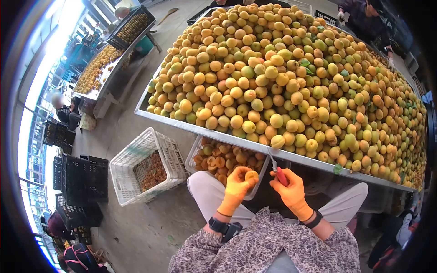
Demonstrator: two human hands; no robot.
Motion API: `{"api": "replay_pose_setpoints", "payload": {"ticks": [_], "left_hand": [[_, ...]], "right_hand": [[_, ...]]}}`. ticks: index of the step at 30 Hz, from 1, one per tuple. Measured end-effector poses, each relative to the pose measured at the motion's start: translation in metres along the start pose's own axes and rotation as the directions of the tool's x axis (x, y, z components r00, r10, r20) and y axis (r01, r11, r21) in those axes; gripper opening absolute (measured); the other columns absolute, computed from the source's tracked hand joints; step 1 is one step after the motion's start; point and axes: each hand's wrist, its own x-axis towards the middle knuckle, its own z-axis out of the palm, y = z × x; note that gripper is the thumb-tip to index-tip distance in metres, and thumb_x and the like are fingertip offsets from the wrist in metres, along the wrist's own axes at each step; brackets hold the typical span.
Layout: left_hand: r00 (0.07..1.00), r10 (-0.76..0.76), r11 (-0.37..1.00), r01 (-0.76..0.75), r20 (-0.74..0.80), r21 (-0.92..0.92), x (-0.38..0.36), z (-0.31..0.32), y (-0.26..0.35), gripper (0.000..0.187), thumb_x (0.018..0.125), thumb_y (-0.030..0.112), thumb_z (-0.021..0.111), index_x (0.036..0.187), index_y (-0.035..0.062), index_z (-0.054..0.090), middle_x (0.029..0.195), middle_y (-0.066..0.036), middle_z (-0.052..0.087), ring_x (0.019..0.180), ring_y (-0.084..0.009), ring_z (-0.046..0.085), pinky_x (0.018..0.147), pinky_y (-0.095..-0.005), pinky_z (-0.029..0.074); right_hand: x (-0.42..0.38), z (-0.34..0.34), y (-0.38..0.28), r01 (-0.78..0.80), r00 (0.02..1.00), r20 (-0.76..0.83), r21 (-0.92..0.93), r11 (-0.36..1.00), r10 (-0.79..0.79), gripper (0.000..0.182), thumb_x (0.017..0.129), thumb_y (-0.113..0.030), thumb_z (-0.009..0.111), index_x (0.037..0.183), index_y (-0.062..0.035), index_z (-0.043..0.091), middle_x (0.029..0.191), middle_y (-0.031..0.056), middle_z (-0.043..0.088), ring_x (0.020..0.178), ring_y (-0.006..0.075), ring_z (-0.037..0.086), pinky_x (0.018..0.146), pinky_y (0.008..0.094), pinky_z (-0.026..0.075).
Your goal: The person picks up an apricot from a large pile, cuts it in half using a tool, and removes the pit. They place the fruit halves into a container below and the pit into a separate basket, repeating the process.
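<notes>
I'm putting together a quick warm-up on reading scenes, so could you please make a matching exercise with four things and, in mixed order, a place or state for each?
1. Left hand
2. Right hand
3. Tall white crate
4. Fruit heap

A. On the floor, with brown bits inside
B. Holding a red-handled tool
C. Piled on the metal-edged table
D. Holding a piece of fruit

Pairs: 1-D, 2-B, 3-A, 4-C
</notes>
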Motion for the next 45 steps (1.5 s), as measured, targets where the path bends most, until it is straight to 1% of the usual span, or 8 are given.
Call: {"api": "replay_pose_setpoints", "payload": {"ticks": [8, 20, 24, 28, 31, 32, 39, 45], "left_hand": [[0.986, 0.110, 0.955, -0.140, 0.126, 0.261, -0.036, 0.029, 0.006, 0.032, 0.079, -0.001, 0.073, 0.107, -0.0005, 0.057, 0.099, -0.006, 0.064, 0.089, -0.0124, 0.060, 0.081, -0.0276, 0.050], [0.963, -0.077, 0.997, 0.078, 0.260, 0.005, -0.047, 0.032, -0.014, 0.031, 0.078, -0.001, 0.073, 0.104, 0.0034, 0.057, 0.089, -0.002, 0.062, 0.079, -0.0079, 0.059, 0.069, -0.0218, 0.050], [0.977, -0.150, 0.971, 0.116, 0.152, 0.211, -0.035, 0.021, -0.008, 0.027, 0.080, 0.002, 0.071, 0.103, 0.0021, 0.058, 0.091, -0.003, 0.063, 0.078, -0.0094, 0.061, 0.063, -0.0226, 0.051], [0.999, 0.022, 0.930, -0.010, -0.028, 0.367, 0.015, -0.014, -0.008, 0.026, 0.080, 0.004, 0.067, 0.104, -0.0009, 0.058, 0.093, -0.008, 0.063, 0.073, -0.0113, 0.062, 0.057, -0.0246, 0.052], [0.955, 0.253, 0.786, -0.108, -0.156, 0.609, 0.062, -0.043, -0.011, 0.041, 0.076, 0.014, 0.067, 0.112, -0.0015, 0.057, 0.101, -0.020, 0.066, 0.092, -0.0308, 0.064, 0.081, -0.0383, 0.051], [0.944, 0.134, 0.691, 0.128, -0.301, 0.711, 0.060, -0.030, 0.020, 0.048, 0.077, 0.018, 0.069, 0.120, -0.0008, 0.056, 0.115, -0.022, 0.063, 0.105, -0.0354, 0.061, 0.092, -0.0394, 0.047], [0.571, 0.744, 0.609, -0.363, -0.347, 0.705, 0.051, -0.006, 0.083, 0.029, 0.082, 0.002, 0.069, 0.110, 0.0013, 0.060, 0.096, -0.007, 0.059, 0.076, -0.0180, 0.057, 0.073, -0.0329, 0.049], [0.531, 0.779, 0.572, -0.384, -0.334, 0.725, 0.088, -0.016, 0.143, 0.025, 0.082, 0.005, 0.069, 0.106, 0.0020, 0.062, 0.097, -0.008, 0.061, 0.080, -0.0200, 0.060, 0.074, -0.0330, 0.049]], "right_hand": [[-0.007, -0.001, -0.012, 0.297, 0.948, 0.188, -0.238, 0.925, -0.256, 0.024, 0.073, 0.000, 0.072, 0.097, -0.0027, 0.070, 0.082, 0.0074, 0.062, 0.071, 0.0184, 0.060, 0.066, 0.0277, 0.048], [-0.019, -0.016, 0.028, 0.503, 0.864, 0.339, -0.540, 0.675, -0.372, 0.021, 0.073, -0.011, 0.073, 0.089, -0.0077, 0.061, 0.081, 0.0120, 0.060, 0.066, 0.0335, 0.063, 0.056, 0.0396, 0.051], [-0.021, -0.041, 0.016, 0.406, 0.869, 0.003, -0.575, 0.710, -0.494, 0.016, 0.073, 0.001, 0.070, 0.086, -0.0057, 0.061, 0.076, 0.0120, 0.057, 0.061, 0.0303, 0.059, 0.053, 0.0356, 0.047], [-0.039, -0.086, 0.010, 0.208, 0.882, -0.201, -0.644, 0.736, -0.426, 0.017, 0.073, 0.005, 0.068, 0.085, -0.0044, 0.062, 0.076, 0.0097, 0.057, 0.060, 0.0241, 0.058, 0.053, 0.0309, 0.045], [-0.040, -0.103, 0.014, 0.251, 0.823, -0.226, -0.678, 0.691, -0.521, 0.017, 0.073, 0.006, 0.066, 0.087, -0.0032, 0.062, 0.080, 0.0111, 0.058, 0.064, 0.0244, 0.058, 0.055, 0.0315, 0.045], [-0.041, -0.105, 0.014, 0.253, 0.802, -0.255, -0.674, 0.694, -0.540, 0.018, 0.073, 0.007, 0.066, 0.087, -0.0029, 0.062, 0.081, 0.0112, 0.058, 0.064, 0.0244, 0.057, 0.055, 0.0316, 0.045], [-0.057, -0.112, 0.032, 0.003, 0.878, -0.412, -0.508, 0.862, -0.245, 0.017, 0.081, -0.001, 0.065, 0.097, -0.0012, 0.061, 0.078, 0.0079, 0.061, 0.065, 0.0166, 0.057, 0.058, 0.0292, 0.046], [-0.055, -0.121, 0.023, 0.106, 0.920, -0.321, -0.349, 0.931, -0.225, 0.020, 0.092, -0.017, 0.057, 0.100, 0.0008, 0.059, 0.068, 0.0088, 0.057, 0.061, 0.0160, 0.053, 0.059, 0.0302, 0.044]]}}
